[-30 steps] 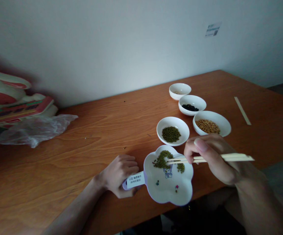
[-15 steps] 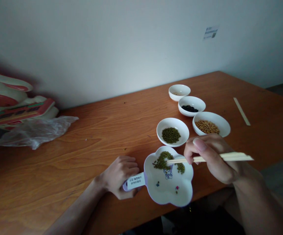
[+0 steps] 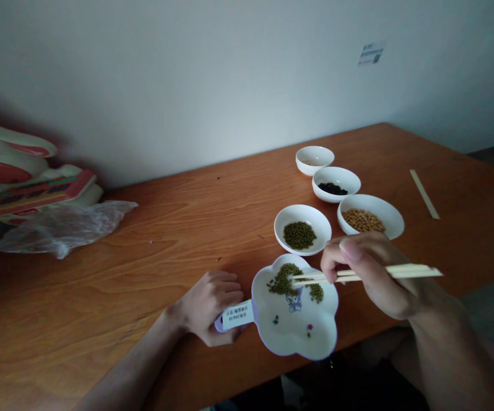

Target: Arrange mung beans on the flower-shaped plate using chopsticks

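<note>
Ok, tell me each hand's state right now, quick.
Left hand: closed around the handle of the flower-shaped dish.
Right hand: closed, holding chopsticks, tips at the green beans in that dish.

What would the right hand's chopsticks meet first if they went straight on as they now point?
Probably the green beans in the flower-shaped dish: the chopsticks end at the heap's edge, though their height is unclear.
</note>
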Demonstrator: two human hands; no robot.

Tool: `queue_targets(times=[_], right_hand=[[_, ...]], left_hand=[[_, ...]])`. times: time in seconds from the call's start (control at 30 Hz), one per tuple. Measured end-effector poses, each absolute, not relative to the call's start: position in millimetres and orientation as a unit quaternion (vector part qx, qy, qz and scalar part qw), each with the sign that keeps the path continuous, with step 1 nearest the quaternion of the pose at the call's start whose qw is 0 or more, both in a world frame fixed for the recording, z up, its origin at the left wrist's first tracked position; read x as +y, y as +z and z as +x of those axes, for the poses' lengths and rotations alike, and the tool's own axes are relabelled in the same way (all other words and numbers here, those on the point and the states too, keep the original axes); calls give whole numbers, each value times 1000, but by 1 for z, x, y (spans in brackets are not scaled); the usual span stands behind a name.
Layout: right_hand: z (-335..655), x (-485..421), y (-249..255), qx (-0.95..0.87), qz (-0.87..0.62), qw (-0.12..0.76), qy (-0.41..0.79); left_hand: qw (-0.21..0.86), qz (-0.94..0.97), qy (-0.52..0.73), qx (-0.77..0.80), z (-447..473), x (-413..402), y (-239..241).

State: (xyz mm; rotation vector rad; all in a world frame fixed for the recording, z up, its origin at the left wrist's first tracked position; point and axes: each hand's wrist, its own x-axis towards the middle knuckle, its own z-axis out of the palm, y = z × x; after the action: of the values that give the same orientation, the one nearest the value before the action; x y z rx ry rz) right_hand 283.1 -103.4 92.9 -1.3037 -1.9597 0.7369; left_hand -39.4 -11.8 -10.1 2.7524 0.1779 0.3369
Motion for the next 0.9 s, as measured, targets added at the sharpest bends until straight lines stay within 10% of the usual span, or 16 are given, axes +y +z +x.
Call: queue_targets(times=[0.9], right_hand=[[294, -106, 89, -731, -481, 374, 306]], left_hand=[[184, 974, 115, 70, -38, -13, -6]])
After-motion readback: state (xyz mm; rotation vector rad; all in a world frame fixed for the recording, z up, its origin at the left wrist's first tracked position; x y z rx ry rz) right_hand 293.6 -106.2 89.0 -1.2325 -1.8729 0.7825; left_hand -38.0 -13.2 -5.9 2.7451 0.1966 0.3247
